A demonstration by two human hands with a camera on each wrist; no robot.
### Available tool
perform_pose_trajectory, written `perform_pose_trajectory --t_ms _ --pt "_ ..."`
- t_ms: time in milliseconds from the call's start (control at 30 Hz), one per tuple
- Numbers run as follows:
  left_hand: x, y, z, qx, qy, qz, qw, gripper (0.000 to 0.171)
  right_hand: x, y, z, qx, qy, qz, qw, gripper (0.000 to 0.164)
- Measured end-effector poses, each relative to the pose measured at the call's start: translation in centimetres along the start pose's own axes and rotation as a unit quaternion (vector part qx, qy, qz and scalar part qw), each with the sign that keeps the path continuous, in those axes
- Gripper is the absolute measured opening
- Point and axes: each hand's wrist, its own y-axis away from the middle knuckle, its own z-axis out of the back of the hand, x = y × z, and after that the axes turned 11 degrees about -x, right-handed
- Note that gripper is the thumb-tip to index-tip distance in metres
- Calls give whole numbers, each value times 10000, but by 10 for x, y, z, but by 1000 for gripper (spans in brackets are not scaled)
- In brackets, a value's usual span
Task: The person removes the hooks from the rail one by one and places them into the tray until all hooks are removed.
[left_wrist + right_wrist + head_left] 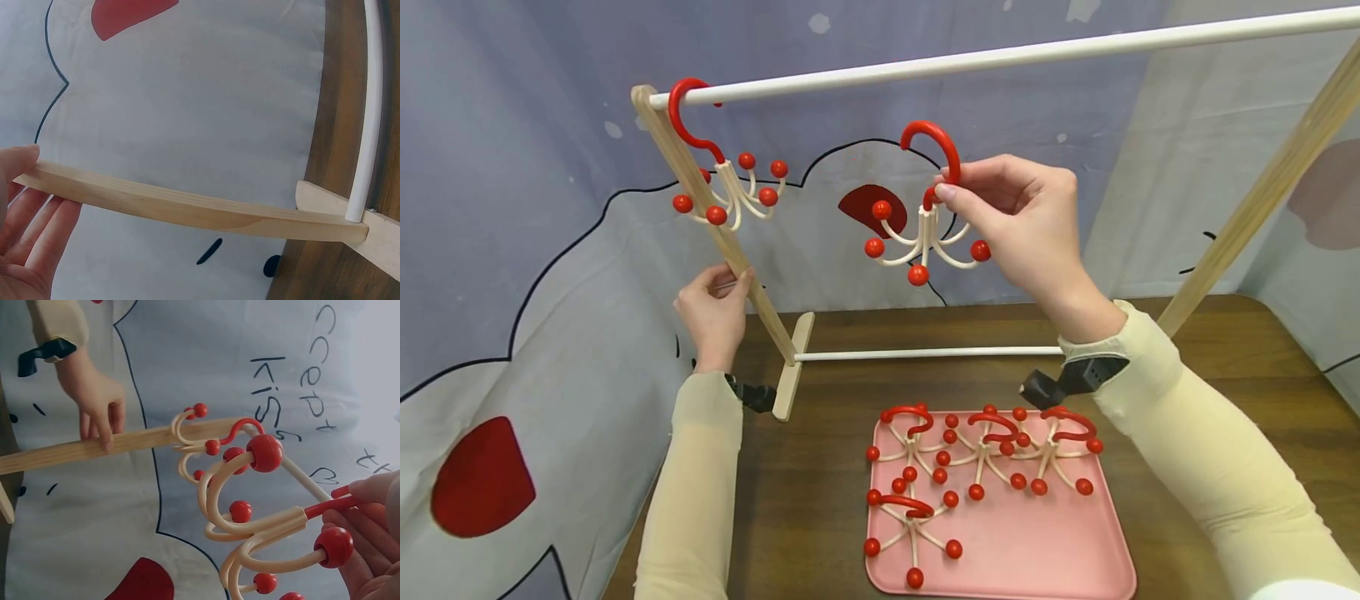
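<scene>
Red-hooked hanger (928,223) pinched w/ R grip (1022,212), L grip (711,307) holding wooden post (767,313), 2nd hanger (727,177) on white rod (1000,61)

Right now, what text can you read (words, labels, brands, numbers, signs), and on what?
"ccept": on the fabric backdrop, sideways in the right wrist view.
"kis", then an unclear letter: same backdrop, also sideways.
Fainter marks nearby: too unclear to read.
No readable text on the held red hook, white bar or pink tray.
</scene>
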Motion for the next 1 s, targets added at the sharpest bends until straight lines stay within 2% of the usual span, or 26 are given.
perform_pose_trajectory --t_ms 100,233,567,800,1000 --pt "0 -1 0 3 22 -14 10000 28 -12 8 10 39 215 -11 9998 15" --pt "0 -1 1 15 -14 -34 10000 29 -21 21 22 107 228 -71 9997 16" --pt "1 -1 3 -6 -51 1 10000 29 -30 64 48 383 305 -472 9977 14" --pt "2 -2 3 14 -36 -22 10000 29 -26 93 67 533 -18 -846 9950 15" --pt "5 -2 2 8 41 -79 10000 27 -21 108 83 808 -405 -687 9935 19"
